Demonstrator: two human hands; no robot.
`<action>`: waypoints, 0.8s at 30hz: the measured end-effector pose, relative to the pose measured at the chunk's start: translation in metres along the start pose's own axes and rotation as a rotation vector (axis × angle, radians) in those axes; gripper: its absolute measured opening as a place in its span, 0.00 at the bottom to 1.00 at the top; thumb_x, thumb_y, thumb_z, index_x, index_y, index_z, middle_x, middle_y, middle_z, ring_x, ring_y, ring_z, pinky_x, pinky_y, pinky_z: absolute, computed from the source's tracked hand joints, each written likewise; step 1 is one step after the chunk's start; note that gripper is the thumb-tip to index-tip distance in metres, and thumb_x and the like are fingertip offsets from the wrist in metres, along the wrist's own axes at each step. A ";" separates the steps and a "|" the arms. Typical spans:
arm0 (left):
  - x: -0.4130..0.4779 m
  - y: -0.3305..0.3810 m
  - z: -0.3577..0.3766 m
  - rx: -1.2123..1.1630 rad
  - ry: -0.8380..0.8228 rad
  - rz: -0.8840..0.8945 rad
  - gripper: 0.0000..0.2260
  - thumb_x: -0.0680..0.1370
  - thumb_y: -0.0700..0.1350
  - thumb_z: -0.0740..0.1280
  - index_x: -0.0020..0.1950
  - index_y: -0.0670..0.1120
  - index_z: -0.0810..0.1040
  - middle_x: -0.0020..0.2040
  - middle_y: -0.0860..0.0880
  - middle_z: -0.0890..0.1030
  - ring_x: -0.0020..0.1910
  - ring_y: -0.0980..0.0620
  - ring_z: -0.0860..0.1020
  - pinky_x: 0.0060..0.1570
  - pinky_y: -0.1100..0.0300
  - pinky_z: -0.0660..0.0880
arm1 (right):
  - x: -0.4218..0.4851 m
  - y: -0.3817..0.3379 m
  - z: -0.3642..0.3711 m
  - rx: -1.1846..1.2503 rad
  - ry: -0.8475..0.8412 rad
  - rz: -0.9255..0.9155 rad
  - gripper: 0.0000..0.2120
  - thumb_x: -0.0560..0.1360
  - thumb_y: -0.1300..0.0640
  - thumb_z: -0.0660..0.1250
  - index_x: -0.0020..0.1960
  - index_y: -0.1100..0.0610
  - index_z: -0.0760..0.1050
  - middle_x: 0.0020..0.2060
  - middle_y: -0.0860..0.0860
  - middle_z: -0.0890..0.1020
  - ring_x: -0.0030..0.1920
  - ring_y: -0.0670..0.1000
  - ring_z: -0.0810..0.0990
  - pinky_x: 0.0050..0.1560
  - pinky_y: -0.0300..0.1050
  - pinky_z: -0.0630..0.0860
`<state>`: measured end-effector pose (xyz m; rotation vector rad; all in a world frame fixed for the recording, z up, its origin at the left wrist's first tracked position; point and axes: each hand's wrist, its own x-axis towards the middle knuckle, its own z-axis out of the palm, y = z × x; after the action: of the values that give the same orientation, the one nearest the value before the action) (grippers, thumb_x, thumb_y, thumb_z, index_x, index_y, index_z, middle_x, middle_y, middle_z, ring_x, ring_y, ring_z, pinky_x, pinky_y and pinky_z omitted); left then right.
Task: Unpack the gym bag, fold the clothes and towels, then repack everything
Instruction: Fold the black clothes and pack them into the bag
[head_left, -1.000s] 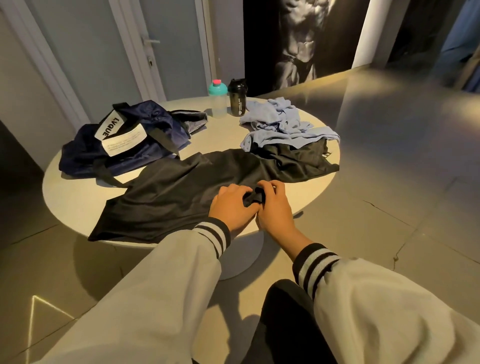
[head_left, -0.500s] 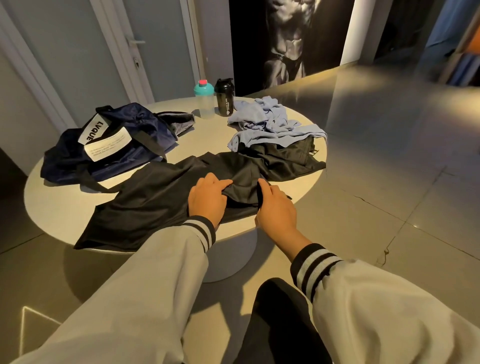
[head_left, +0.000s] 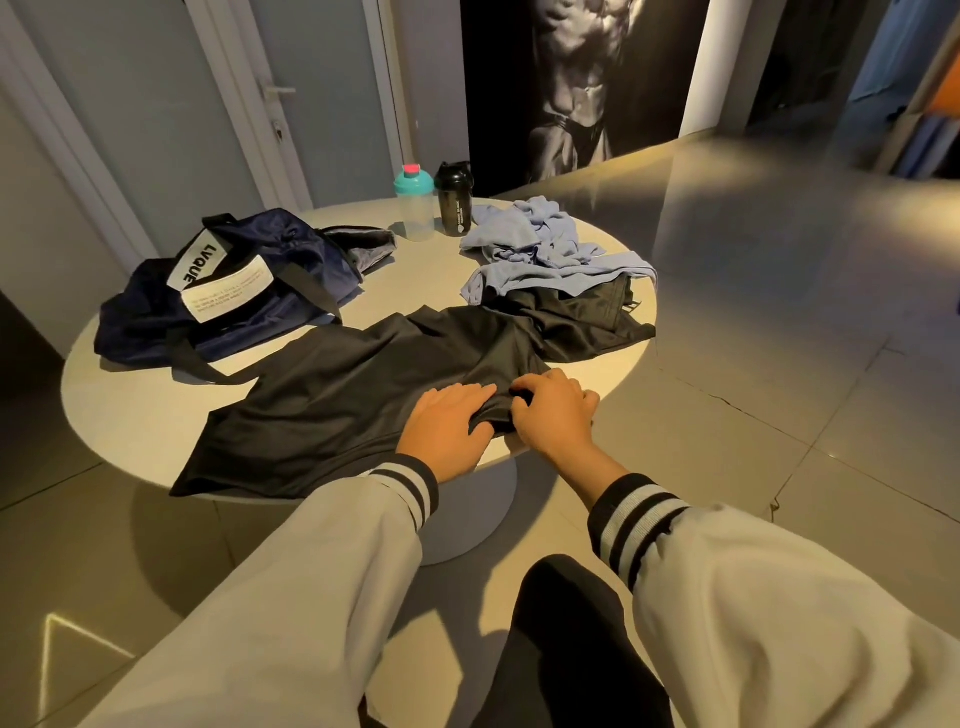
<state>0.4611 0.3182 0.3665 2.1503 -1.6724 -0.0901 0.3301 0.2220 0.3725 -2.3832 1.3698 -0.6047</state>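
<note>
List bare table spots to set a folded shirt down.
Largest bare patch: table middle, between bag, bottles and shirt. Second: near-left rim, in front of the bag, left of the shirt. Crowded: far right, towels piled over black cloth; near edge, where left hand and right hand grip the shirt.

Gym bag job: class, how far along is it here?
Done: the gym bag looks emptied, with clothes out on the table. In hand: the left hand and right hand pinch the near edge of the black garment, probably starting a fold. Left: the crumpled blue cloth, then repacking.
</note>
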 end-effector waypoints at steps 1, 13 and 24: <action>-0.001 0.000 0.001 0.033 -0.002 0.002 0.24 0.82 0.49 0.60 0.79 0.53 0.65 0.77 0.50 0.69 0.76 0.49 0.65 0.78 0.48 0.54 | 0.002 -0.001 0.000 0.059 0.008 -0.031 0.15 0.80 0.56 0.62 0.66 0.49 0.78 0.61 0.53 0.75 0.62 0.56 0.73 0.65 0.51 0.63; -0.004 0.002 0.004 0.183 -0.035 0.018 0.25 0.83 0.61 0.56 0.79 0.56 0.64 0.81 0.52 0.61 0.79 0.50 0.58 0.78 0.48 0.51 | 0.004 0.000 0.008 0.148 -0.034 -0.015 0.19 0.78 0.66 0.64 0.68 0.59 0.75 0.69 0.57 0.70 0.69 0.59 0.69 0.69 0.48 0.65; -0.018 -0.002 -0.007 -0.193 0.352 0.041 0.16 0.76 0.52 0.66 0.63 0.52 0.80 0.63 0.53 0.80 0.66 0.53 0.74 0.77 0.48 0.57 | -0.006 -0.019 0.016 0.090 0.080 -0.266 0.13 0.82 0.55 0.60 0.63 0.53 0.78 0.61 0.54 0.75 0.63 0.56 0.71 0.63 0.51 0.66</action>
<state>0.4603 0.3373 0.3685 1.8626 -1.4403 0.1277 0.3497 0.2378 0.3671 -2.5105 1.0376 -0.8217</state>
